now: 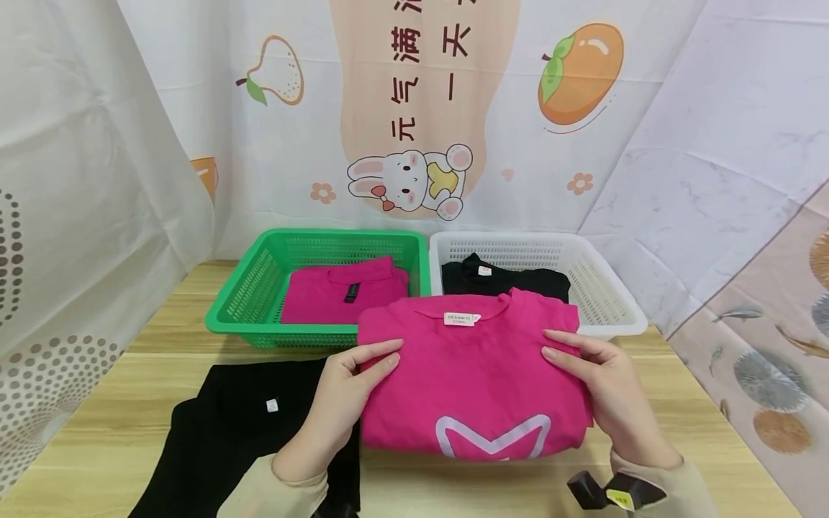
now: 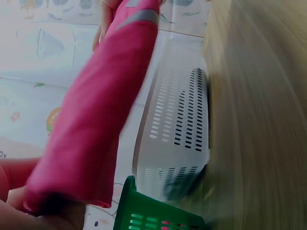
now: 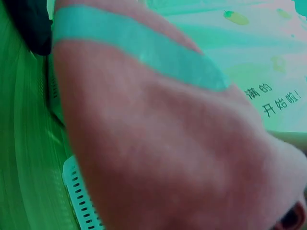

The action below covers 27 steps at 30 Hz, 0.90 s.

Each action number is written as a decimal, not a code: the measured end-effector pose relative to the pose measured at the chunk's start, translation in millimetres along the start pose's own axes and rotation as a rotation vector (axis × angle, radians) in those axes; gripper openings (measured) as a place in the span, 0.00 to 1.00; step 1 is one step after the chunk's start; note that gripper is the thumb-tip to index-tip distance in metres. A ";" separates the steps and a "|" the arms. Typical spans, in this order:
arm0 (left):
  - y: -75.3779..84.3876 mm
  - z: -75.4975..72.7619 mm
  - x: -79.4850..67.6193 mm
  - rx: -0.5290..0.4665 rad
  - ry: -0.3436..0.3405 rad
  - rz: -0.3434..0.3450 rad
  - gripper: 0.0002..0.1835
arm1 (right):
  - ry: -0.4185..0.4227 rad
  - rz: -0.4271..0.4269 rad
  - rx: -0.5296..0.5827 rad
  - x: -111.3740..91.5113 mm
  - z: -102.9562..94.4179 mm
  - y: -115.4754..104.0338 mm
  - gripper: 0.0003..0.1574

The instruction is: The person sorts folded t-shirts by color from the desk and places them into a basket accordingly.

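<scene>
A folded pink T-shirt (image 1: 479, 374), with a white collar label and part of a pale star print, is held up off the table in the head view. My left hand (image 1: 343, 392) pinches its left side, thumb and index finger on the front; the other fingers are hidden behind the cloth. On the opposite side my right hand (image 1: 612, 388) grips it the same way. In the left wrist view the folded shirt (image 2: 96, 110) hangs above the wood surface. The pink cloth (image 3: 158, 129) fills most of the right wrist view.
Behind stands a green basket (image 1: 252, 288) holding another folded pink garment (image 1: 317, 295). Beside it is a white basket (image 1: 609, 288) with a folded black garment (image 1: 518, 280), partly covered by the raised shirt. A black garment (image 1: 220, 439) lies on the wooden table (image 1: 149, 352) at left.
</scene>
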<state>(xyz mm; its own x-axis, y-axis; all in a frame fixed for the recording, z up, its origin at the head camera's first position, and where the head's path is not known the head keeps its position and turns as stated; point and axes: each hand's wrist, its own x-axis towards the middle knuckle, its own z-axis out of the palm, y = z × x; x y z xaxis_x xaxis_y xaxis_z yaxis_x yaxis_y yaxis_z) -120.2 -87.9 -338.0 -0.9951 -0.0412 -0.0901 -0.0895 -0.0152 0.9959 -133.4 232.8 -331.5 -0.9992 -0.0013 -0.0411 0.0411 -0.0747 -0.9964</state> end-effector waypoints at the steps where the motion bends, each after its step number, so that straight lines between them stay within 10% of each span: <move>1: 0.5 -0.9 -0.2 -0.006 -0.016 -0.011 0.16 | -0.007 -0.001 -0.005 0.9 1.2 -1.6 0.20; 11: 18.6 -17.2 -1.9 0.098 -0.232 -0.020 0.37 | -0.132 0.004 0.016 10.9 10.9 -11.7 0.24; 27: 39.6 -45.7 11.1 0.174 -0.032 0.027 0.24 | -0.490 -0.069 -0.063 39.6 22.2 -25.7 0.33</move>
<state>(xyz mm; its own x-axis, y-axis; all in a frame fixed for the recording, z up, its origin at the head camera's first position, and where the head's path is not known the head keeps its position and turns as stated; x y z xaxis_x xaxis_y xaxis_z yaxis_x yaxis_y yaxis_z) -132.8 -134.6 -300.1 -0.9978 -0.0077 -0.0654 -0.0658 0.1586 0.9851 -174.1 212.5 -305.8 -0.8825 -0.4676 0.0503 -0.0404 -0.0311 -0.9987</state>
